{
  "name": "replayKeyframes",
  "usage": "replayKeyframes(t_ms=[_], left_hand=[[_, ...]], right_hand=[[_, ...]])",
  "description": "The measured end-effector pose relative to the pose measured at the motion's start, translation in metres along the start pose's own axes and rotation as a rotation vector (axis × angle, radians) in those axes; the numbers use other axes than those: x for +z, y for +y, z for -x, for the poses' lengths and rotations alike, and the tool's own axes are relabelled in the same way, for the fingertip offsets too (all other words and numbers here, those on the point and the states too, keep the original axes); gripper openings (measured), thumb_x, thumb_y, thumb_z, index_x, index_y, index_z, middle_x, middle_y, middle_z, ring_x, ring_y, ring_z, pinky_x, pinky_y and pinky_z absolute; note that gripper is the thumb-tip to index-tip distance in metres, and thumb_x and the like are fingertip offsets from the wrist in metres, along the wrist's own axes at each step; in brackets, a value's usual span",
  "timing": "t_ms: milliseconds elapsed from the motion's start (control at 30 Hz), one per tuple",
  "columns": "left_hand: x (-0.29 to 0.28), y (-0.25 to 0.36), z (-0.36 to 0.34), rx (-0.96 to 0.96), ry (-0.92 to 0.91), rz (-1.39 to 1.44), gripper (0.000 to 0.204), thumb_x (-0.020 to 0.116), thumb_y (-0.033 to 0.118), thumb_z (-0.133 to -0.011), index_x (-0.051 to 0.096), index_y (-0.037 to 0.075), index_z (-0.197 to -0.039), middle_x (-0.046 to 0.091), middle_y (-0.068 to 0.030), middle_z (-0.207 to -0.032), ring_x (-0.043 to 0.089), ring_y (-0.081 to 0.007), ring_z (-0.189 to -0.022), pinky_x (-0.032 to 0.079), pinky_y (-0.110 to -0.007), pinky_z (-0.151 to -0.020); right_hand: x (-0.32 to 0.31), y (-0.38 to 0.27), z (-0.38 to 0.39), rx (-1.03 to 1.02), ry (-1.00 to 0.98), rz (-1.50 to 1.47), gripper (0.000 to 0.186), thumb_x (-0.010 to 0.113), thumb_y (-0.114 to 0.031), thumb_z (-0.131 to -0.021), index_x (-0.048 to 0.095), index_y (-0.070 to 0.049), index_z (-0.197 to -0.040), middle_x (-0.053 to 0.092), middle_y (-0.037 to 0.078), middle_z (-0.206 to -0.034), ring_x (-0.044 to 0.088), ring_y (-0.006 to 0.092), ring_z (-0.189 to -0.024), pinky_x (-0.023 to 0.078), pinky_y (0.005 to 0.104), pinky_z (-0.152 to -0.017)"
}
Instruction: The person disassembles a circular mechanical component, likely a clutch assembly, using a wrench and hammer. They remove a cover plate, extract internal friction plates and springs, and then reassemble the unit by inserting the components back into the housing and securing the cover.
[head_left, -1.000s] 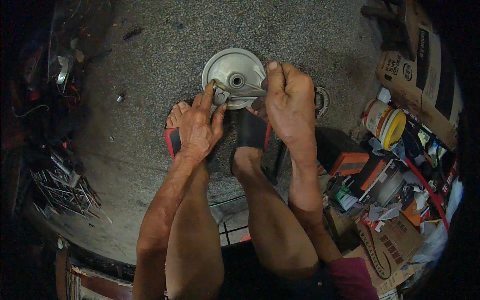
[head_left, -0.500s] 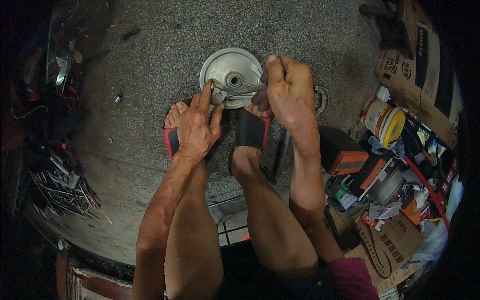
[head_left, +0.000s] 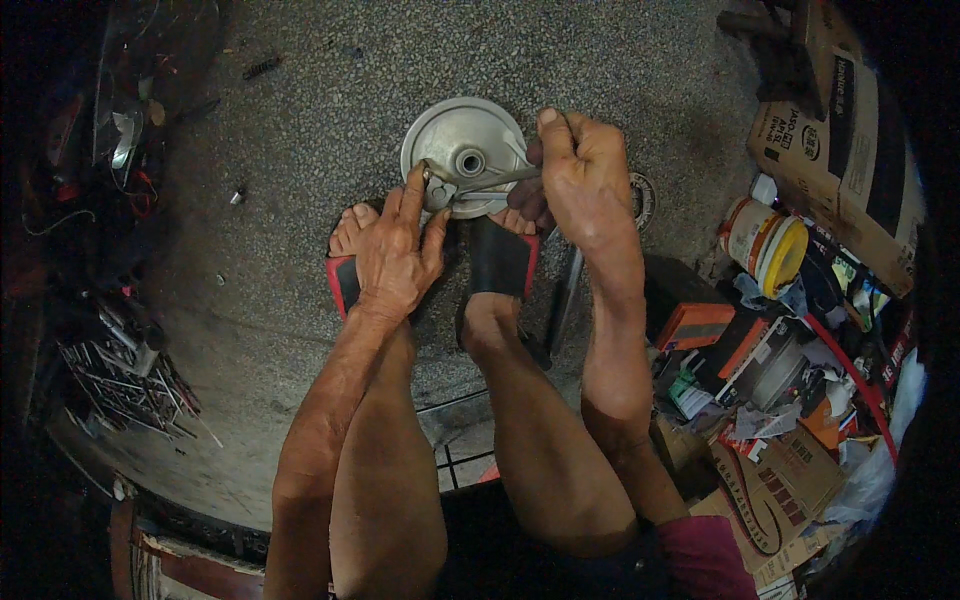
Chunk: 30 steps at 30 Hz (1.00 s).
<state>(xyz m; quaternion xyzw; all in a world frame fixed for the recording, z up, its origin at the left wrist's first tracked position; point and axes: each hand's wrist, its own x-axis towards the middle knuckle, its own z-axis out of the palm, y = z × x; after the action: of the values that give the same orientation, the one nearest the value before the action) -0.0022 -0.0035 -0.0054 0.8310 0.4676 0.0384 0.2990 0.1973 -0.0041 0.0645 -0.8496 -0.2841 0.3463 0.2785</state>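
A round silver brake drum plate (head_left: 437,128) with a central hole lies on the floor between the toes of my two feet. My left hand (head_left: 393,250) grips the metal brake arm (head_left: 440,195) at the plate's lower left, index finger at a small bolt end and thumb below. Closed in a fist at the plate's right, my right hand (head_left: 590,185) holds a wrench (head_left: 495,180). The wrench's shaft runs left across the plate to the brake arm; its jaw is partly hidden by my left fingers.
Boxes, papers and a yellow-rimmed tub (head_left: 782,255) crowd the right side, beside a large carton (head_left: 830,160). A rack of thin metal tools (head_left: 130,385) stands at the left. A small metal piece (head_left: 237,197) and a dark spring (head_left: 262,67) lie on the speckled floor.
My right hand has shifted slightly right and down, and the wrench shaft with it. My left hand stays at the brake arm.
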Motion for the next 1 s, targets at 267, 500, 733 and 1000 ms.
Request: replayKeyframes(t_ms=[267,500,733,1000], left_hand=[[-0.003,0.002,0.0,-0.015,-0.02,-0.008,0.055,0.067,0.027,-0.088,0.052,0.005,-0.136,0.066,-0.0163,-0.114,0.06,-0.0353,-0.096,0.042,-0.046,-0.085],[0.004,-0.004,0.0,-0.025,0.03,0.11,0.056,0.066,0.029,-0.087,0.051,0.011,-0.138,0.065,-0.0142,-0.1,0.056,-0.0384,-0.088,0.039,-0.052,-0.089],[0.002,0.002,0.001,-0.047,0.05,0.091,0.054,0.066,0.034,-0.089,0.056,0.008,-0.135,0.067,-0.0204,-0.102,0.058,-0.0373,-0.087,0.042,-0.047,-0.082],[-0.007,0.006,-0.006,-0.201,-0.027,0.383,0.041,0.061,0.027,-0.094,0.061,0.005,-0.128,0.07,-0.0191,-0.1,0.065,-0.0314,-0.094,0.045,-0.04,-0.088]], right_hand=[[0.0,-0.002,-0.001,0.024,0.011,0.025,0.036,0.053,-0.024,-0.095,0.063,0.004,-0.076,0.062,0.029,-0.075,0.062,0.0469,-0.073,0.046,0.051,-0.065],[-0.006,-0.021,0.005,0.148,-0.056,0.001,0.035,0.051,-0.025,-0.096,0.064,0.004,-0.08,0.062,0.028,-0.073,0.063,0.0463,-0.071,0.048,0.0504,-0.064],[-0.006,-0.013,0.03,-0.108,-0.052,0.139,0.031,0.056,-0.022,-0.094,0.06,0.003,-0.076,0.061,0.028,-0.069,0.063,0.045,-0.066,0.048,0.0518,-0.061],[-0.018,0.01,0.031,-0.14,-0.061,0.173,0.028,0.058,-0.019,-0.094,0.059,0.001,-0.074,0.062,0.023,-0.065,0.065,0.0424,-0.064,0.048,0.0505,-0.057]])
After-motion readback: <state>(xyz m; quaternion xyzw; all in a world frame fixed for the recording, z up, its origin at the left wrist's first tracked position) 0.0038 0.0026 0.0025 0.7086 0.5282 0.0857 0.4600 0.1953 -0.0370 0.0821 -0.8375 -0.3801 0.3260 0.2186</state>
